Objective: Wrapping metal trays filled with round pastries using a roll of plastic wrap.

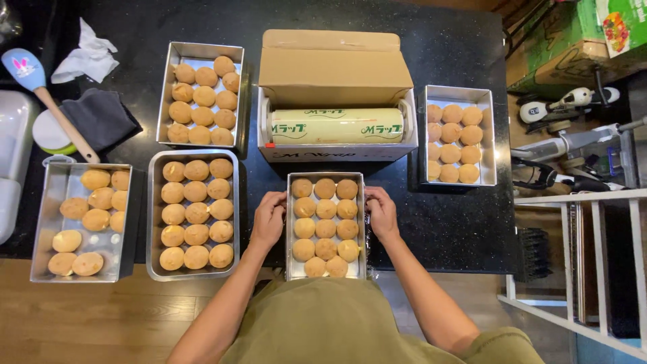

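Note:
A metal tray (326, 176) packed with several round tan dough balls sits at the near edge of the black counter, straight in front of me. My left hand (268, 220) presses flat against its left wall, fingers curled at the rim. My right hand (381, 212) rests against its right wall the same way. Clear film seems to cover the tray, though I cannot be sure. Just behind it stands an open cardboard box (335, 67) holding a large roll of plastic wrap (335, 125).
More metal trays of dough balls lie around: one far left (44, 222) partly filled, one beside my left hand (153, 216), one behind it (202, 50), one at the right (488, 135). A blue spatula (40, 91), dark cloth (101, 116) and crumpled paper (86, 57) lie at the left.

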